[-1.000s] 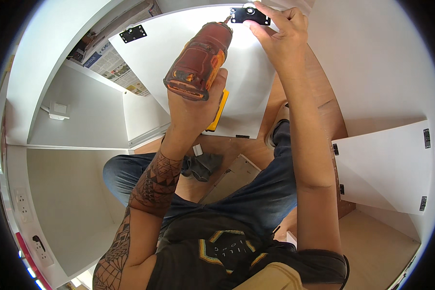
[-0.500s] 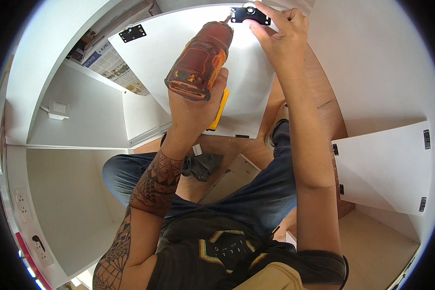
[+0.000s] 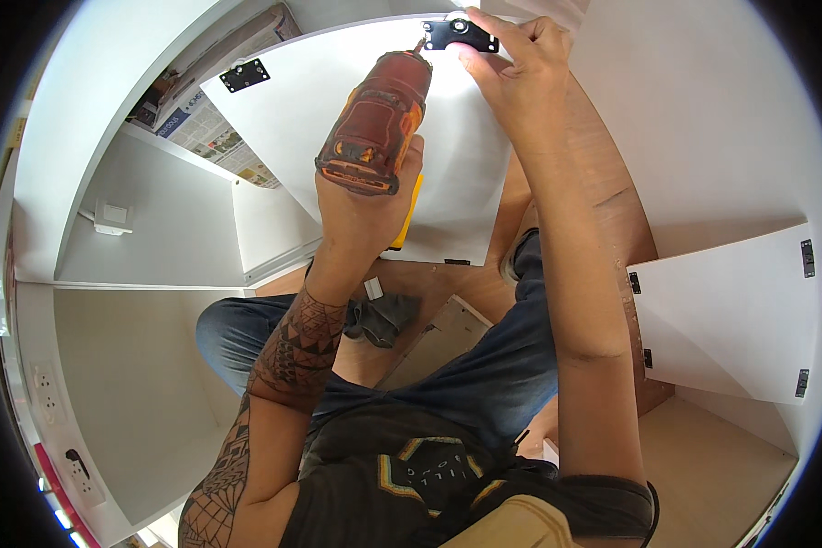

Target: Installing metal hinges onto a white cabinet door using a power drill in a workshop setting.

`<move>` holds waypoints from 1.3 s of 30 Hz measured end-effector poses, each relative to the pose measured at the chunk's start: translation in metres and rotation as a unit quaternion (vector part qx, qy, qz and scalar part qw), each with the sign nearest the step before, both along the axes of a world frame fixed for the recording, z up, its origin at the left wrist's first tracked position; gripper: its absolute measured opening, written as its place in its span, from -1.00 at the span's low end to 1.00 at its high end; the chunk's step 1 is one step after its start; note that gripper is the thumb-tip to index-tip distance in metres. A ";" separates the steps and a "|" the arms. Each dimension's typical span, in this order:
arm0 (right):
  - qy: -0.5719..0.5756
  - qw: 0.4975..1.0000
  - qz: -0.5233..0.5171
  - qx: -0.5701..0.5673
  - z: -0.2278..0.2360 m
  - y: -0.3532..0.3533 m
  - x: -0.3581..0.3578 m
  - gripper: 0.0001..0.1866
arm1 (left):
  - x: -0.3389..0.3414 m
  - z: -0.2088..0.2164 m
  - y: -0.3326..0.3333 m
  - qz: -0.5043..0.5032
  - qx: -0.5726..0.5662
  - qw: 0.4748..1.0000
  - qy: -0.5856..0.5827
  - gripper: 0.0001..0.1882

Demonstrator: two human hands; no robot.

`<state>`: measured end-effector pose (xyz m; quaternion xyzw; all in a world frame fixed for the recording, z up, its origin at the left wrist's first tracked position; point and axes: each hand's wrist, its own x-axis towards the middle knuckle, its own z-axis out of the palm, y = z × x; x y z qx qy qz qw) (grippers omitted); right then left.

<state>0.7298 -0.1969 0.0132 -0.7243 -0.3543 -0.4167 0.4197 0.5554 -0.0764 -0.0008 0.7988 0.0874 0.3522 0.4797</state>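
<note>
My left hand [image 3: 365, 205] is wrapped round the handle of a dark red cordless drill [image 3: 379, 114]. The drill's lit tip reaches the left end of a black roller bracket [image 3: 461, 36] at the far edge of a white panel [image 3: 457, 173]. Thumb and fingers of my right hand [image 3: 525, 68] pinch that bracket against the panel edge; a pale round wheel shows on top of it. A similar black bracket [image 3: 246, 76] sits at the panel's far left corner. Below my left hand, part of a yellow thing [image 3: 409, 215] shows; the drill's bit is hard to make out against the bracket.
To the right stands another white panel [image 3: 731, 310] with black fittings at its corners. White cabinet compartments [image 3: 142, 356] line the left, with power outlets [image 3: 46, 393] on their frame. Dark cloth [image 3: 384, 318] and a flat board [image 3: 438, 338] lie on the wooden floor between my legs.
The bracket, drill and both hands appear slightly farther left in view, as the whole scene has shifted a little. The drill tip stays at the bracket's left end, and both grips are kept.
</note>
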 end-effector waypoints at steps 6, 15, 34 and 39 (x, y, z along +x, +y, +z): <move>0.020 0.996 -0.050 -0.067 0.012 -0.005 -0.012 -0.47 | 0.003 -0.001 0.002 0.008 0.044 0.999 -0.014 -0.68; 0.016 0.999 -0.022 -0.023 0.002 -0.001 -0.001 -0.47 | 0.003 0.000 0.000 0.002 0.007 1.000 0.007 -0.67; 0.264 0.954 0.012 0.139 0.029 0.011 -0.024 -0.10 | -0.010 0.033 -0.005 -0.005 0.061 0.996 0.070 -0.63; 0.167 0.980 -0.093 0.055 0.016 0.014 -0.010 -0.22 | -0.010 0.037 -0.004 0.002 0.019 0.997 0.076 -0.71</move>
